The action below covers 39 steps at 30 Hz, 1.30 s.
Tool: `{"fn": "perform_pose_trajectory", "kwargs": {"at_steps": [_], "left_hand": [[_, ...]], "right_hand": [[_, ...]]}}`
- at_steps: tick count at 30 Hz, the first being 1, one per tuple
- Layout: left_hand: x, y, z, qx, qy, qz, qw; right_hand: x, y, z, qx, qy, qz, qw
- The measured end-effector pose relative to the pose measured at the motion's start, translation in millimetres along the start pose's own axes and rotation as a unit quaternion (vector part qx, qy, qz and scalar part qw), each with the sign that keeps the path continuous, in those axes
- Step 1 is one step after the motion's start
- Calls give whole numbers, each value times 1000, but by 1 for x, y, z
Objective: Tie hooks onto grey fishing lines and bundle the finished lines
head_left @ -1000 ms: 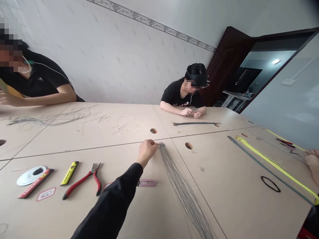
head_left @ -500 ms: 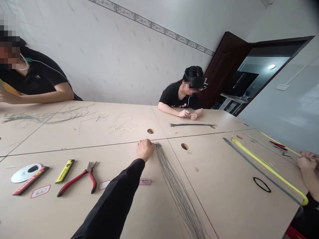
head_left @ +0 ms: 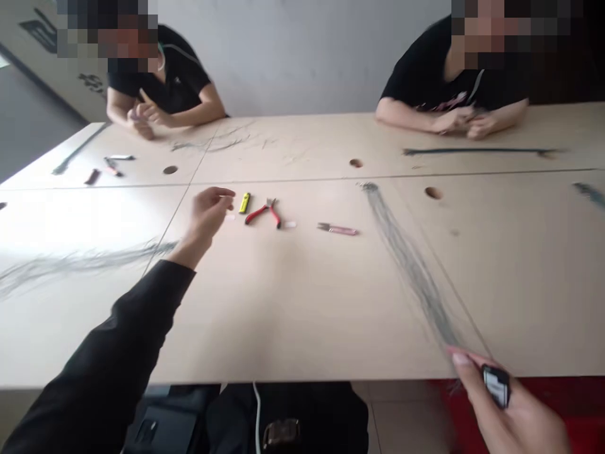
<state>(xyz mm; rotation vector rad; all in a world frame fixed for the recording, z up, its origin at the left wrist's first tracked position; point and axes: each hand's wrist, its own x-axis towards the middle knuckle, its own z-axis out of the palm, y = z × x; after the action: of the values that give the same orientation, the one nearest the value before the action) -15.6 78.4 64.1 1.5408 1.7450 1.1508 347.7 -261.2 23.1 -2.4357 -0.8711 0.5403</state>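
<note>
Withdrawal of the left hand (head_left: 207, 215) from the thin grey wire bundle (head_left: 406, 265), now raised above the pale wooden desk (head_left: 293, 302) near the red-handled pliers (head_left: 263, 212); fingers loosely spread, pinching nothing. Bundle lying diagonally, gathered end beside the far seam, loose ends reaching the near edge.

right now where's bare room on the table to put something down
The widest bare patch of table lies between the left hand and the wire bundle, below the pliers and snips. Another lies right of the bundle, below the hole. It's crowded along the pliers row.
</note>
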Motion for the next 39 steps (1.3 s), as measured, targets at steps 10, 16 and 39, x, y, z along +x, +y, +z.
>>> {"fn": "perform_pose_trajectory", "kwargs": {"at_steps": [10, 16, 39], "left_hand": [[-172, -108, -171, 37, 156, -109, 981], [-209, -135, -175, 27, 158, -64, 985], [-206, -153, -153, 210, 247, -26, 946]], "right_hand": [[9, -58, 65, 60, -60, -187, 979], [6, -62, 76, 38, -32, -232, 971], [5, -60, 89, -13, 53, -239, 970]]}}
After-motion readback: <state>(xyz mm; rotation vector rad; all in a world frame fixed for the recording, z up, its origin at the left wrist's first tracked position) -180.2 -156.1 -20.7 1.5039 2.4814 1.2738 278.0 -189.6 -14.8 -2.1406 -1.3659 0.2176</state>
